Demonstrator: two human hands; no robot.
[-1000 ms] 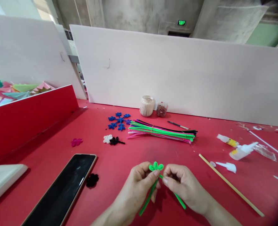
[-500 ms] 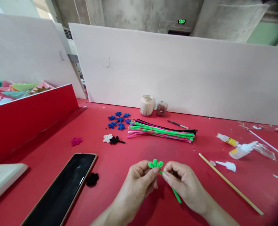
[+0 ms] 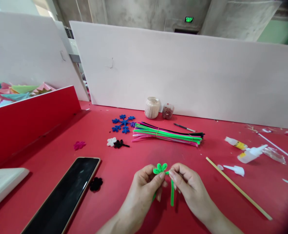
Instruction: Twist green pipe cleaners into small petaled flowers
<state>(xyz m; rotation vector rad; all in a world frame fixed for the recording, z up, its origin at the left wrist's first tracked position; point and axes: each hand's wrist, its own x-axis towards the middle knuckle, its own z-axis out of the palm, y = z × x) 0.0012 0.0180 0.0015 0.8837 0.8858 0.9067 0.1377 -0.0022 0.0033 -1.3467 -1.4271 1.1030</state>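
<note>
A: Where is the green flower point(image 3: 160, 168)?
B: It pokes up just past the thumb and fingers of the left hand point(image 3: 144, 188), which pinches it. It's over the counter point(image 3: 119, 172), well apart from the back edge.

A: And the right hand point(image 3: 189, 183)?
B: It's just beside the flower. Its thumb and finger are closed on the green stem point(image 3: 172, 195) that comes out of the flower's right side.

A: What's different?
B: Half a second ago, the loose end of the stem leaned out to the right. Now it hangs almost straight down between the hands.

A: What does it look like?
B: It's fuzzy, with little round loops for petals. The bundle of fuzzy sticks point(image 3: 168, 134) nearer the back edge is long and thin. The yellowish stick point(image 3: 238, 188) toward the right edge is straight and smooth.
</note>
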